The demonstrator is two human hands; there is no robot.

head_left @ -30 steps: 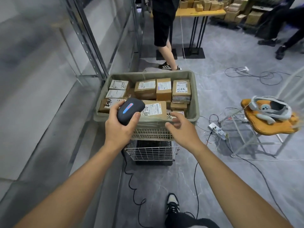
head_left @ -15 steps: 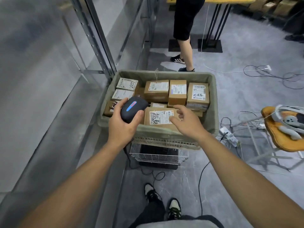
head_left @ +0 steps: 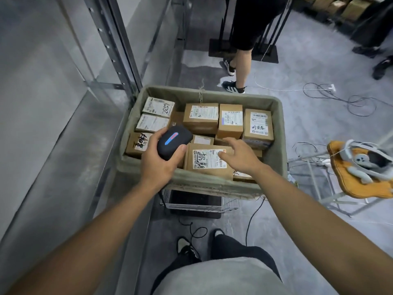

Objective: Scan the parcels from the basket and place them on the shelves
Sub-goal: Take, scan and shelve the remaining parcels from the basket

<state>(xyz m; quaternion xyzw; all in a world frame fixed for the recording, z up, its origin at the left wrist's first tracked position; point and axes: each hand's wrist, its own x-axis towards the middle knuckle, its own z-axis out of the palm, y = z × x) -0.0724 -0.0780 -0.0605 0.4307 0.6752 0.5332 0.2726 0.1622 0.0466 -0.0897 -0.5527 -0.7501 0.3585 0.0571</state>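
A fabric-lined basket (head_left: pixel 274 133) on a wire cart holds several brown cardboard parcels with white labels. My left hand (head_left: pixel 158 160) grips a black handheld scanner (head_left: pixel 173 141) with a blue and red light strip, held over the basket's front left. My right hand (head_left: pixel 240 155) reaches over the front parcel (head_left: pixel 207 163), fingers spread and relaxed, thumb on or just above its label; whether it touches I cannot tell. Grey metal shelves (head_left: pixel 63 116) run along the left.
A person in black shorts (head_left: pixel 242 60) stands just beyond the basket. Cables and a power strip lie on the floor to the right. A stool with an orange cushion (head_left: pixel 348 179) carrying a headset stands at right. My own feet (head_left: pixel 187 248) are below the cart.
I have stepped closer to the basket and look down on it more steeply. My right hand has moved forward over the front parcel. The scanner stays in my left hand.
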